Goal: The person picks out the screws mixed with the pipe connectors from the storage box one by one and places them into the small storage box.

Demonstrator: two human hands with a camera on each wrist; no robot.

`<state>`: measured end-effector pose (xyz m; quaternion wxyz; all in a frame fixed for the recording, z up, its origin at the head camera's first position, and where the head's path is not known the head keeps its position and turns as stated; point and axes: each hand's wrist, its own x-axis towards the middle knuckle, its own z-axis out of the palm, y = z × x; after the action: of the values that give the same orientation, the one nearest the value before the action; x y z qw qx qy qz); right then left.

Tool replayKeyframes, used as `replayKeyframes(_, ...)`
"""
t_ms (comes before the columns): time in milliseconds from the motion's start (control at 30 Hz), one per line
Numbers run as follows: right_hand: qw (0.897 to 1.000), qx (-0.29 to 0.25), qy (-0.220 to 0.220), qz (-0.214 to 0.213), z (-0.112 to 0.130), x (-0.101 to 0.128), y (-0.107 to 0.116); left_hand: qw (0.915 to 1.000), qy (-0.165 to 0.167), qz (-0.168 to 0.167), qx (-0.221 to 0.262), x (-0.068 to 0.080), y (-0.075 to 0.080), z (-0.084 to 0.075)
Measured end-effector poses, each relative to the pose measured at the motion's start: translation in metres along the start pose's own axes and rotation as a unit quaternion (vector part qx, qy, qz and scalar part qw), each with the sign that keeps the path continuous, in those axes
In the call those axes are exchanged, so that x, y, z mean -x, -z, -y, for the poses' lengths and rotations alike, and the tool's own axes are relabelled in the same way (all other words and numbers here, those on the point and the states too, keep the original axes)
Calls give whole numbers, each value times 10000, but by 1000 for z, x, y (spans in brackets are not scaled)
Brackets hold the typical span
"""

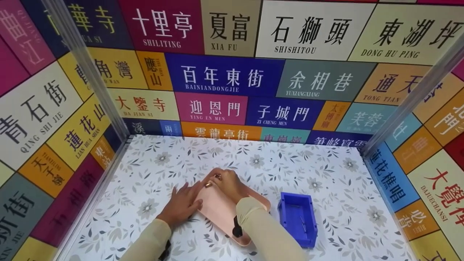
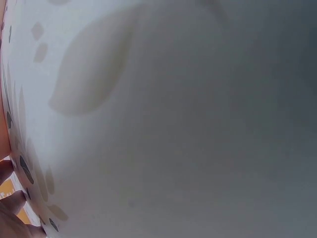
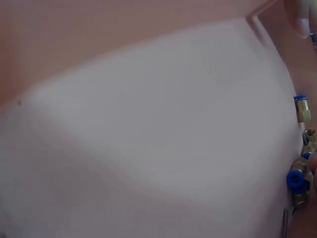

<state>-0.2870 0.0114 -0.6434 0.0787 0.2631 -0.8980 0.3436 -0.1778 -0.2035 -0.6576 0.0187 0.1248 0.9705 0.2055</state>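
A person works at a table (image 1: 308, 174) covered in a grey floral print, boxed in by walls of colourful signs bearing Chinese place names. Furthest left, the left hand (image 1: 181, 206) lies flat with straight fingers, palm down, pressing on the left edge of a pale pink tray (image 1: 217, 214) near the table's front centre. Just right of it, the right hand (image 1: 226, 183) rests over the tray's far corner, its fingers curled; a small brass-coloured piece (image 1: 209, 184) shows at its fingertips, though whether the fingers actually pinch it cannot be told. The right wrist view, blurred, shows several small brass fittings with blue caps (image 3: 298, 168) clustered at the tray's edge. Right of the tray, just beside it but apart, stands a blue plastic bin (image 1: 298, 217), open on top, with a thin metal piece inside.
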Motion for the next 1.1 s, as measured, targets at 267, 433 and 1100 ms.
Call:
replayKeyframes(267,9988,315,-350,155,-3,6,-5,9996,205,178,34,1,-2,-3)
replayKeyframes(433,9980,423,-455,93,0,5,-5,9994,296,196,12,-1,1,-4)
replayKeyframes(1100,9931,925,-719,-103,2,8,-15,9998,138,112,-17,0,1,1)
